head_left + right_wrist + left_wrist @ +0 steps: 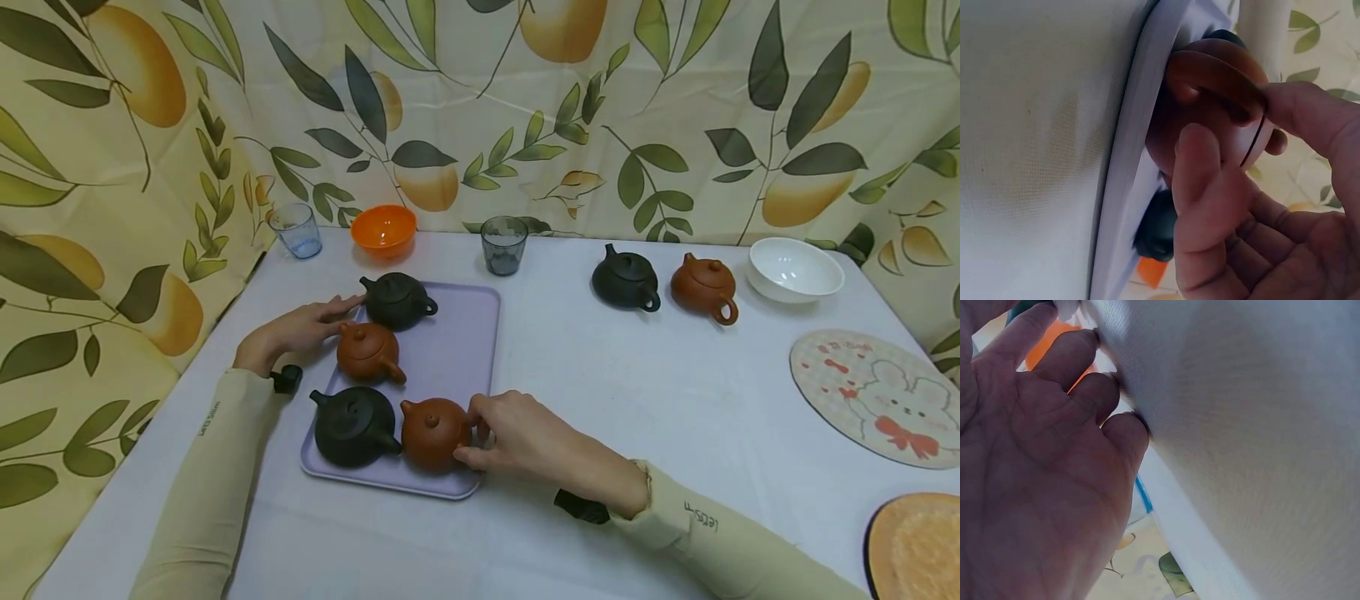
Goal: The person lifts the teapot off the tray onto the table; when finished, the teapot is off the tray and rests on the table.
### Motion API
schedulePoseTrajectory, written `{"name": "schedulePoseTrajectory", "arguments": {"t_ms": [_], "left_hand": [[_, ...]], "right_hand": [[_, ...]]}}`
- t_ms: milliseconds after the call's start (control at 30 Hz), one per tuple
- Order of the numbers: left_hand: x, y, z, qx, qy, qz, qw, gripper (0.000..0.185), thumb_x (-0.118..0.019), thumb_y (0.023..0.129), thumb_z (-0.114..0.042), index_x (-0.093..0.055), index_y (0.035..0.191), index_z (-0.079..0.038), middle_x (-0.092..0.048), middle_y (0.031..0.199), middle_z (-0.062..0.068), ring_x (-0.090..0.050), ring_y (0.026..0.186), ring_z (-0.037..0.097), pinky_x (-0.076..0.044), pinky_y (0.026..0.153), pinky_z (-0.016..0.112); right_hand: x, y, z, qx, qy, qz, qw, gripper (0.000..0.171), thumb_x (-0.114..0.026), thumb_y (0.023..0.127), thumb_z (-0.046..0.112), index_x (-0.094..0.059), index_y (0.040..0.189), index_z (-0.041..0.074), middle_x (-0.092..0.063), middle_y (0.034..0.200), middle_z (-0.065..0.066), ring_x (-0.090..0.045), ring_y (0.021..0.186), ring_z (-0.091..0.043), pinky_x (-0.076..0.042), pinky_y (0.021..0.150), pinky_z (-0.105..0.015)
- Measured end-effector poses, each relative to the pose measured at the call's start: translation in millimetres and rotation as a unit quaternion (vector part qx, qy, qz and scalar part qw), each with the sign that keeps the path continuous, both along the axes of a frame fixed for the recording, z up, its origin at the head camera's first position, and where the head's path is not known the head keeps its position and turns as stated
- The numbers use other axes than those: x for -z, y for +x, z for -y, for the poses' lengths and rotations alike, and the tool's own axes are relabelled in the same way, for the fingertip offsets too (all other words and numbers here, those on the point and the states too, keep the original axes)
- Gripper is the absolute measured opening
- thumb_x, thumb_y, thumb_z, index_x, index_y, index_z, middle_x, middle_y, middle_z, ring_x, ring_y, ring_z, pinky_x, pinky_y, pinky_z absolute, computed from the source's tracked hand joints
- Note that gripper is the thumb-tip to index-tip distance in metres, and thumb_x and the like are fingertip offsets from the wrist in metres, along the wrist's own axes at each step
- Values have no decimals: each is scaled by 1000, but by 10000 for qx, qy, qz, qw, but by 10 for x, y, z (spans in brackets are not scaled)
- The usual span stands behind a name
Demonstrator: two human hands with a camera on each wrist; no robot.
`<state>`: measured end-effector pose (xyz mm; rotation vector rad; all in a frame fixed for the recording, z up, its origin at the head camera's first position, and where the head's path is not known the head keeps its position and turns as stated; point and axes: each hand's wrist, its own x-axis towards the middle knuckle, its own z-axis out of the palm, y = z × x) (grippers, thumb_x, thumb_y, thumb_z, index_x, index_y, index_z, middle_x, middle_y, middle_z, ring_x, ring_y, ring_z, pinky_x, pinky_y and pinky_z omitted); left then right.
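On the lilac tray (465, 333) stand two black teapots, one at the far end (396, 300) and one at the near left (354, 427), and two reddish-brown teapots, one at mid-left (367, 352) and one at the near right (435, 433). My right hand (525, 437) pinches the near-right brown teapot at its handle (1216, 78), thumb and finger on either side. At the tray's left edge, beside the far black teapot's spout, lies my left hand (303, 329), fingers reaching forward. The left wrist view shows its fingertips (1125, 434) against a pale surface.
Along the back stand a blue glass (296, 232), an orange bowl (384, 232), a grey glass (503, 246), another black teapot (626, 277), another brown teapot (703, 286) and a white bowl (795, 271). A rabbit placemat (877, 396) and a tan round mat (918, 546) lie right.
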<state>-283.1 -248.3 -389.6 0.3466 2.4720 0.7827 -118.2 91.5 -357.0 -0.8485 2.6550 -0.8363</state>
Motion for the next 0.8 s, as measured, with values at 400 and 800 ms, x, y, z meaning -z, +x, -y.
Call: {"name": "schedulePoseTrajectory", "arguments": {"t_ms": [400,800], "left_hand": [[-11,6,-17,4,-83,55,10000,54,-40,105,-31,-22,156,-32,-6,163,19,-2,150,39,-2,117,64],[-9,-7,-20,58,-213,-1,9998,54,-40,105,-32,-22,156,-32,-6,163,20,-1,150,40,-1,116,65]], "right_hand": [[-3,-79,-79,-158,-120,-286,9994,7,-71,89,10,-70,91,3,-74,84,-3,-65,72,-9,-50,62,-16],[86,-140,-161,329,-571,-422,9969,11,-71,89,11,-64,81,10,-69,78,3,-48,61,-5,-40,54,-17]]}}
